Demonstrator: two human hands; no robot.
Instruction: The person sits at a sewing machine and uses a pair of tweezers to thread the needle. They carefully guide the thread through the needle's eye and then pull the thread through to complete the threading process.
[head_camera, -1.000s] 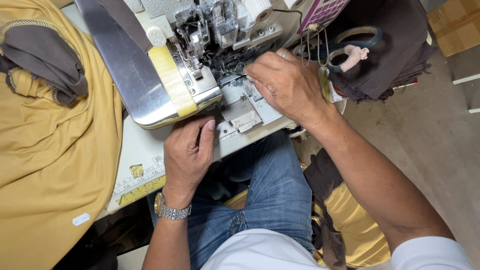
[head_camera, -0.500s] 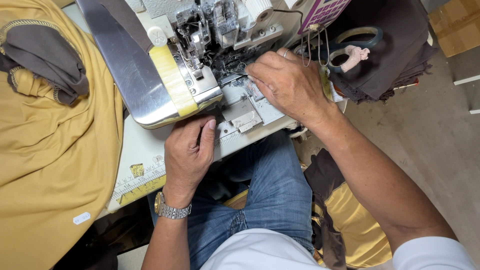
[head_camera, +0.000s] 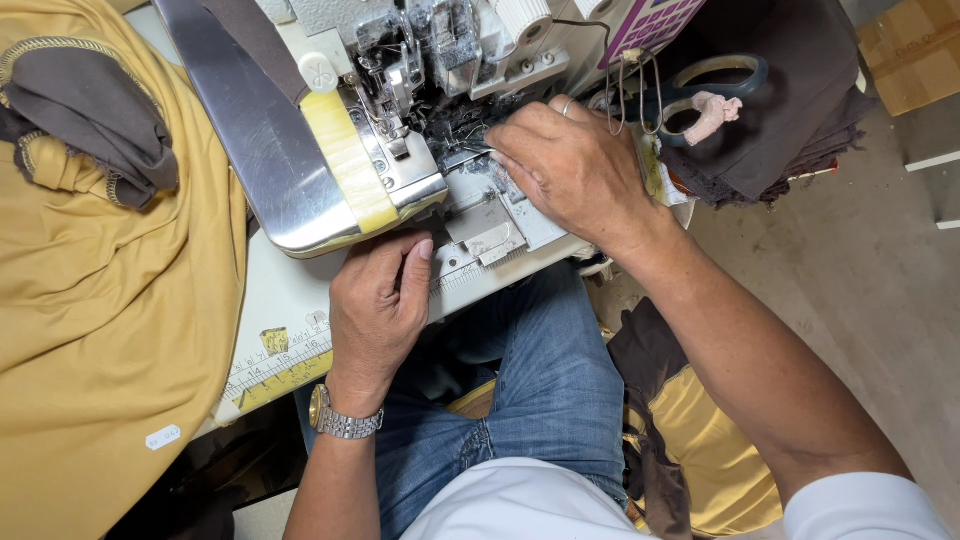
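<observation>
- 1 sewing machine (head_camera: 400, 120) stands on the worktop (head_camera: 285, 300).
- Left hand (head_camera: 378, 305): flat on worktop edge below machine bed, grip released.
- Right hand (head_camera: 570, 165): fingers inside machine's open looper area; grip state cannot be determined.
- 1 pair of scissors (head_camera: 700, 90) lies on dark fabric (head_camera: 800, 110).

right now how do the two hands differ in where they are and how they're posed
The left hand rests at the table's front edge, fingers curled under the sewing machine's metal plate; the right hand reaches further in, fingertips in the open works beside the needle area. The left wrist wears a metal watch; the right shows a ring instead. Both lie palm down, and neither plainly grips anything.
</observation>
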